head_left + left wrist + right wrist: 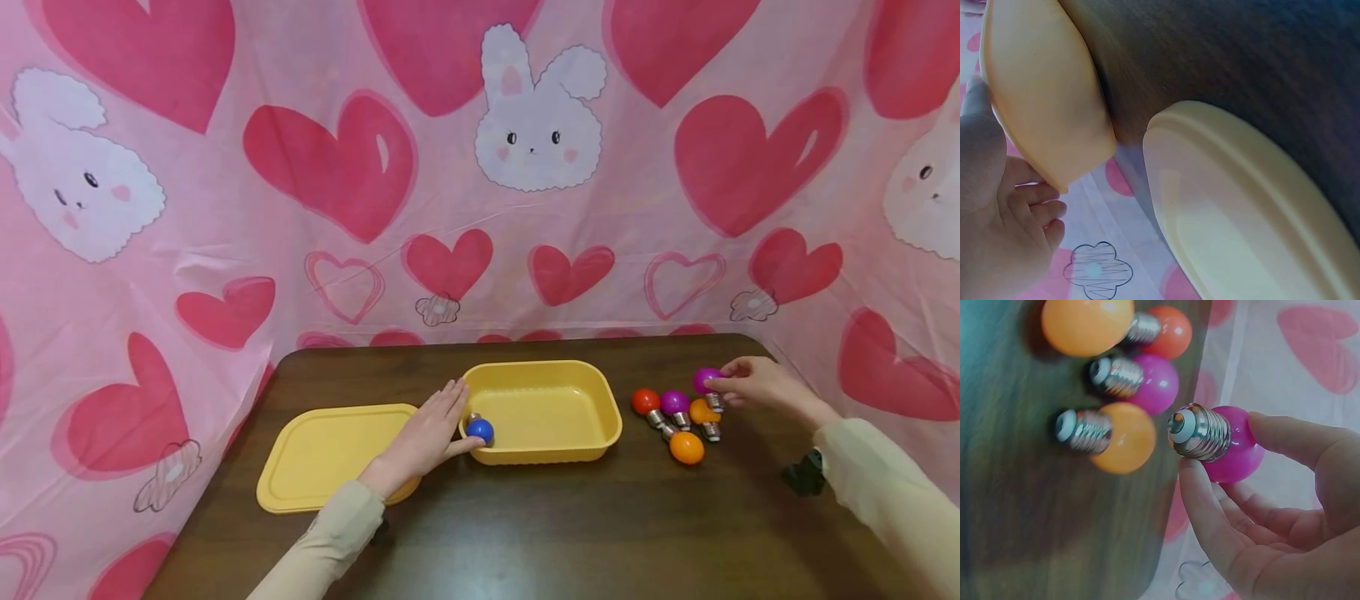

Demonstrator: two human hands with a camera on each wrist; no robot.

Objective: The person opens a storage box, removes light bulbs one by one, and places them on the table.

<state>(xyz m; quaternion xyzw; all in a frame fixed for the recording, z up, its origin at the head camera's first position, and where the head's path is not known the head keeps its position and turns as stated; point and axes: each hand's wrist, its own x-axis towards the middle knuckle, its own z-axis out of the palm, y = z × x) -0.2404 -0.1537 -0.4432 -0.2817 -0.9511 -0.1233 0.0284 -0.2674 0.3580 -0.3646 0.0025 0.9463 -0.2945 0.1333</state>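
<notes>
My right hand (765, 385) pinches a purple light bulb (1240, 444) between thumb and fingers, its silver screw base free of them. In the right wrist view the bulb is raised beside the other bulbs. My left hand (423, 429) rests on the left end of a yellow plastic box (611, 417), fingers extended along the rim and thumb at the front edge. Inside the box, close to that thumb, lies a blue bulb (480, 431). On the table to its right are a red bulb (646, 401), a second purple bulb (675, 402) and two orange bulbs (686, 448).
A yellow lid (322, 458) lies flat left of the box, partly under my left forearm. The dark wooden table (525, 533) ends at a pink cloth backdrop (637, 208) with hearts and rabbits. A small dark object (804, 473) shows by my right sleeve.
</notes>
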